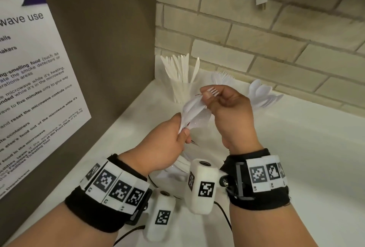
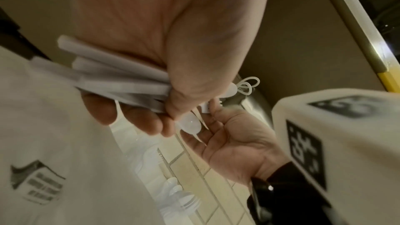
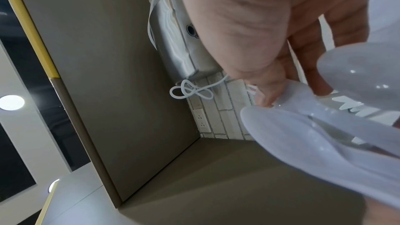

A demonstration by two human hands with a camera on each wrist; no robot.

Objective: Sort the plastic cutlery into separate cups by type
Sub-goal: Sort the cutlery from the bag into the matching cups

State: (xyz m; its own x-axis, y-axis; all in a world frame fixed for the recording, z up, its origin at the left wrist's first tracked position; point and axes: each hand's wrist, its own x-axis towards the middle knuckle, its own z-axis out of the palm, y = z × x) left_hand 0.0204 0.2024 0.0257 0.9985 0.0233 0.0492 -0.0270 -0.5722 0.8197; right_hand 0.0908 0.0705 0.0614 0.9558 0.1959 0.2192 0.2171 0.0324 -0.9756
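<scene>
Head view: the left hand (image 1: 167, 140) grips a bundle of white cutlery (image 1: 192, 111) by the handles, its long axis slanting up and away to the right, working ends toward the right hand (image 1: 227, 106). The right hand pinches 1 fork (image 1: 212, 91) at the top of that bundle, tines showing above the thumb. On the tabletop (image 1: 296, 148) beyond both hands stand the knife cup (image 1: 182, 87) at the back left, a cup of forks (image 1: 222, 76) behind the right hand, and the spoons (image 1: 262, 94) further right. The fork cup lies nearest the right hand, so I judge that hand should carry the fork straight back to it

Left wrist view: fingers and thumb curl round several handles (image 2: 121, 81), which fan out behind the palm; a spoon bowl (image 2: 190, 123) pokes out in front, next to the right hand's palm (image 2: 238, 141)

Right wrist view: thumb and fingers close on plastic at the bundle's top; spoon bowls (image 3: 303, 131) and fork tines (image 3: 355, 107) crowd together, blurred
</scene>
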